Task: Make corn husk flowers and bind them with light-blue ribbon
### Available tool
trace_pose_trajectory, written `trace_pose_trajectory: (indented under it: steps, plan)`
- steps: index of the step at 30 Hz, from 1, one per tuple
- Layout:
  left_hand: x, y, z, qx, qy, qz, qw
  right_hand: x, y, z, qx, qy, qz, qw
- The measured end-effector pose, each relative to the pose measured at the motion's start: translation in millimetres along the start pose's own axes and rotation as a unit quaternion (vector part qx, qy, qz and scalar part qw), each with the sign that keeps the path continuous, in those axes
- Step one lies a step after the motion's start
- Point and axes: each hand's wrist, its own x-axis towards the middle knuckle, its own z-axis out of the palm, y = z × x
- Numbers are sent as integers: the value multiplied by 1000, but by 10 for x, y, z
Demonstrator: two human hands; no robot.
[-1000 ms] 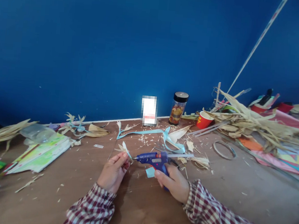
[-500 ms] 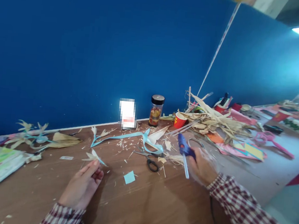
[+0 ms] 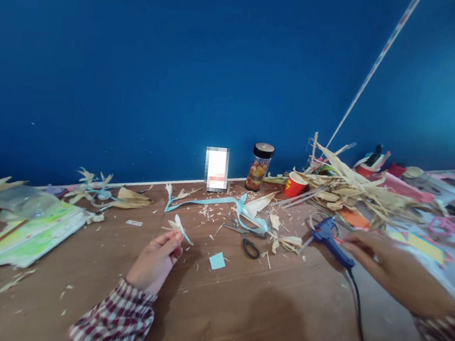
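Note:
My left hand [image 3: 154, 262] pinches a small dried-husk piece with a light blue strip [image 3: 178, 225] between thumb and fingers, holding it just above the brown table [image 3: 238, 320]. To the right, the blue glue gun [image 3: 328, 236] lies on the table with its nozzle pointing left and its black cable [image 3: 359, 320] trailing toward me. My right hand [image 3: 397, 270] is stretched out flat beside it, fingertips at the gun's handle and not wrapped around it.
Black-handled scissors [image 3: 248, 243], a small blue paper square [image 3: 217, 261] and a light blue ribbon [image 3: 212, 201] lie between my hands. A jar [image 3: 258, 166], a red cup [image 3: 294, 185] and a husk pile [image 3: 357, 192] stand behind. Coloured sheets [image 3: 27, 230] lie at the left.
My right hand carried the glue gun away from the husk piece to the right and laid it on the table, letting go of it. My left hand kept hold of the husk piece.

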Motion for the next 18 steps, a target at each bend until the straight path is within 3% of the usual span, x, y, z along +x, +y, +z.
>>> trace_pose_trajectory:
  steps: [3, 5, 7, 9, 11, 18]
  plan:
    - [-7, 7, 5, -3, -22, 2, 1000, 49, -712, 85, 147, -109, -105, 977]
    - [-15, 1, -6, -8, -40, -9, 999, 114, -1127, 396, 193, -170, -144, 956]
    - [-20, -13, -29, -11, -57, -26, 998, 195, -1409, 785, 195, -190, -137, 952]
    - [-16, -32, -55, -17, -72, -39, 996, 270, -1552, 1114, 177, -207, -106, 956]
    - [-6, -52, -75, -26, -80, -44, 995, 324, -1599, 1307, 156, -212, -81, 961]
    - [26, -90, -81, -43, -87, -59, 993, 391, -1611, 1314, 155, -262, -81, 949]
